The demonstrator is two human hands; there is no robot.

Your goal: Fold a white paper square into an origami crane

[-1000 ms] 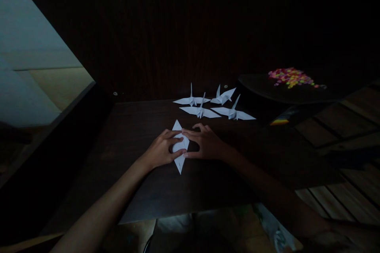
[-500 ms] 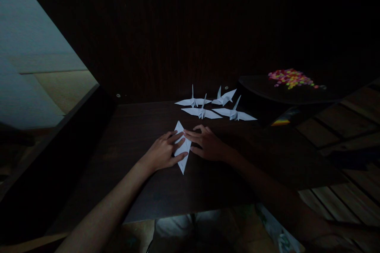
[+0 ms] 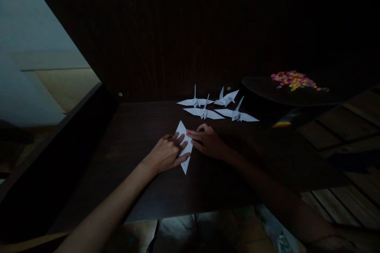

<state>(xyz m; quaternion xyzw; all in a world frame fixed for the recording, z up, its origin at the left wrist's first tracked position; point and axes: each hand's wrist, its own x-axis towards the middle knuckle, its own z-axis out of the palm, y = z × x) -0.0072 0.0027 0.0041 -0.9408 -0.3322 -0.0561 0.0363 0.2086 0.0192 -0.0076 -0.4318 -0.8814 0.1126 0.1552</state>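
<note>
A white sheet of paper folded into a long diamond (image 3: pixel 185 164) lies flat on the dark wooden desk (image 3: pixel 142 126), one point away from me and one toward me. Across its left side rests my left hand (image 3: pixel 170 151), fingers spread and pressing on the paper, thumb near the lower part. My right hand (image 3: pixel 208 141) touches the upper right edge with its fingertips; some of its other fingers are curled. Neither hand grips the paper. Just beyond them stand several white origami cranes (image 3: pixel 204 113) with wings spread.
On a rounded dark shelf (image 3: pixel 261 90) at the right lies a pile of small pink, red and yellow pieces (image 3: pixel 293 80). A dark panel (image 3: pixel 178 27) rises behind the cranes. A raised board (image 3: pixel 59 134) borders the desk's left side. Wooden slats show at the far right.
The fingers of my left hand have bent a little and shifted on the paper. My right fingertips have slid slightly along its right edge. The whole view has moved slightly.
</note>
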